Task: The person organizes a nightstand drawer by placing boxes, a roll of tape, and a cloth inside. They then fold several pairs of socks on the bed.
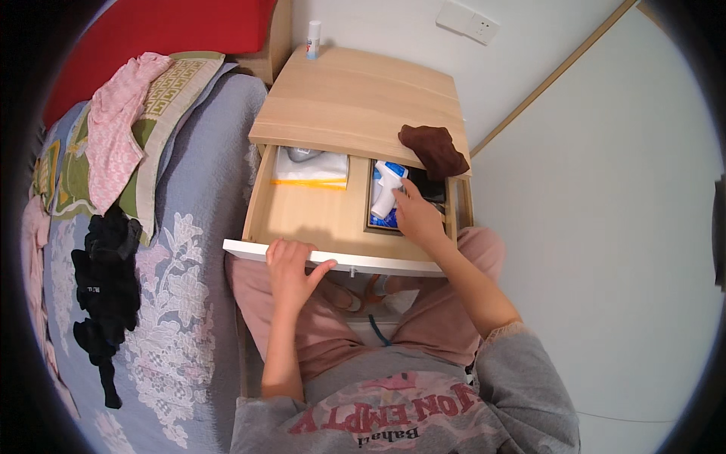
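A drawer (310, 219) of the wooden nightstand (355, 91) is pulled out in front of me. My left hand (291, 265) rests at the left part of its white front edge, fingers hooked over the top and thumb stretched along it. Inside the drawer, on the right, my right hand (416, 212) has its fingers closed on a white, gun-shaped forehead thermometer (388, 189) with a blue end. The thermometer is over a dark-rimmed box (368, 216) with blue packaging in it. At the drawer's back left lies a clear zip pouch (321, 168) with an orange-yellow strip, a grey object beside it.
A brown cloth (435, 147) hangs over the nightstand's front right edge. A white spray can (313, 39) stands at its back left. Left is a bed (181, 303) with black clothing (110, 280) and a pink cloth (125, 121). A white panel (597, 227) rises on the right.
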The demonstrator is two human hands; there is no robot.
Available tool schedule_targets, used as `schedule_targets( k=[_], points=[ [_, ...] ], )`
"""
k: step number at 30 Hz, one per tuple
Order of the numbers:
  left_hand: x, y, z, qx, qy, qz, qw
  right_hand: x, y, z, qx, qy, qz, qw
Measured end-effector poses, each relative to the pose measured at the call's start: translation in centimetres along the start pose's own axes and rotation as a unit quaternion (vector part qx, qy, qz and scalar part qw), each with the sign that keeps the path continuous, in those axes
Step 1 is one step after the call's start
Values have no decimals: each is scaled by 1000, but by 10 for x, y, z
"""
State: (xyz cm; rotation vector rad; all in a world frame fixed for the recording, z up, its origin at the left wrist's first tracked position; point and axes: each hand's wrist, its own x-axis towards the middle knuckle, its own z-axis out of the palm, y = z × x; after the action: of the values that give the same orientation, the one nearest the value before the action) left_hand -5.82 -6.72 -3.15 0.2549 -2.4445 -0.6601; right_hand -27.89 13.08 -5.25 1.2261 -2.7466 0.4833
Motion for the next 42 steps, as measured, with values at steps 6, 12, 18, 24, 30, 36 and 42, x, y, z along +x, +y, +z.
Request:
schedule_targets(
  k=[6,12,18,24,30,36,42],
  points=[
    [3,1,-3,-5,10,13,1000,8,15,-20,42,26,-129,990],
    [0,-3,-3,2,2,5,1000,76,44,-90,-109,252,-81,958],
    [6,2,-6,-8,-19,-7,1000,131,89,-25,-4,141,-95,985],
    [1,3,-3,9,-18,-46,999,216,-48,26,-100,175,-173,964],
    [7,1,5,1,-34,-39,999,257,-158,65,9,117,-229,966],
    [20,-7,2,25,-50,-46,997,241,-130,44,110,61,-242,962],
    [27,-5,-1,38,-75,-67,994,229,-1,10,44,76,-196,977]
  ],
)
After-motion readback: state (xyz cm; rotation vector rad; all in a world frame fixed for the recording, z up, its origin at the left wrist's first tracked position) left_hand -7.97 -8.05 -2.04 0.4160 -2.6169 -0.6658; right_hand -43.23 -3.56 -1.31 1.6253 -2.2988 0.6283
